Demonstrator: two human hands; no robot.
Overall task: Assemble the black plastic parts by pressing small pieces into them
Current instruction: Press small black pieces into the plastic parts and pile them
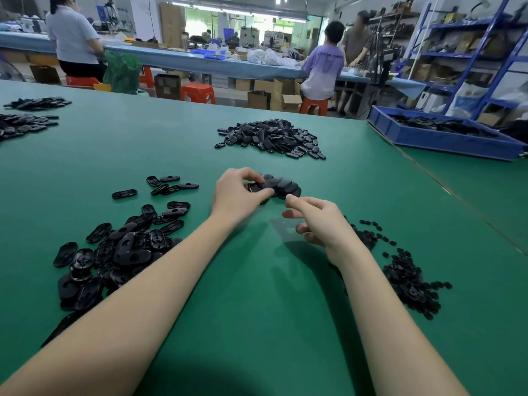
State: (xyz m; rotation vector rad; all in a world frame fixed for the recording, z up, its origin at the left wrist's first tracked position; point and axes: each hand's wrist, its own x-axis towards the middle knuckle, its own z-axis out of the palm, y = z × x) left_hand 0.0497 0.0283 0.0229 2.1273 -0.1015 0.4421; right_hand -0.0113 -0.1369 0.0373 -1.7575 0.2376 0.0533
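Note:
My left hand pinches a black oval plastic part at the near edge of a small stack of similar parts on the green table. My right hand hovers just to the right and nearer, its fingers loosely curled, index and thumb extended toward the stack; I see nothing held in it. A heap of oval black parts lies at my left forearm. Small black pieces are scattered by my right forearm, partly hidden behind it.
A larger heap of black parts lies farther back at the centre. More piles sit at the far left. A blue tray of parts stands at the right. People work at a long bench behind.

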